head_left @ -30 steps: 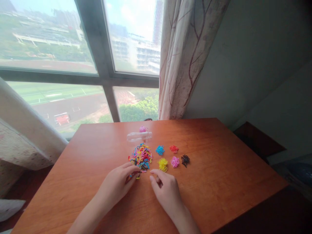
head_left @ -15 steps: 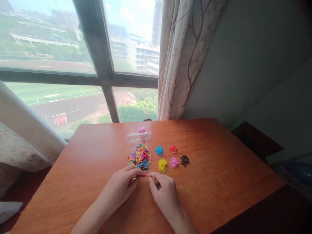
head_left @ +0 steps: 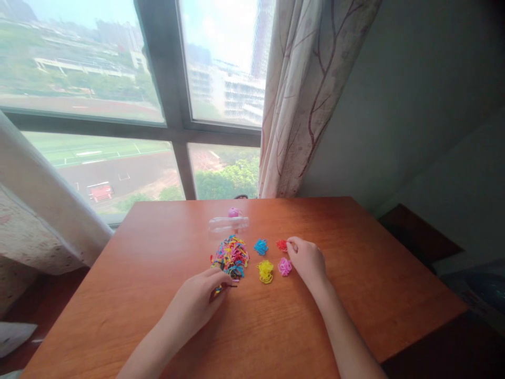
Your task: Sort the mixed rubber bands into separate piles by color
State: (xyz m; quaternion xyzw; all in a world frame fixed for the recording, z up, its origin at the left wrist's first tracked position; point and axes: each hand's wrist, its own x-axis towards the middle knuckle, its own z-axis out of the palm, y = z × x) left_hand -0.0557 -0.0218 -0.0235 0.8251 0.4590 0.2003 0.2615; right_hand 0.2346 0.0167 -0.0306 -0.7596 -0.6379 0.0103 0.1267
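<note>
A mixed heap of coloured rubber bands [head_left: 231,255] lies on the wooden table, with my left hand [head_left: 207,292] at its near edge. That hand is closed on a few rubber bands, and a dark one [head_left: 233,286] sticks out from the fingertips. My right hand [head_left: 310,260] reaches to the small red pile [head_left: 281,245], its thumb and forefinger pinched together at the pile's right side on a red band, mostly hidden. Nearby are a blue pile [head_left: 261,247], a yellow pile [head_left: 265,272] and a pink pile [head_left: 284,267]. My right hand hides the black pile.
Behind the heap lies a clear plastic container [head_left: 229,224] on its side, with a purple object [head_left: 234,212] just beyond it. The table [head_left: 158,237] stands against a window and a patterned curtain [head_left: 300,105].
My right hand has moved from beside the left hand, away and to the right, carrying a red band to the red pile. My left hand stays by the heap. The view has shifted slightly.
</note>
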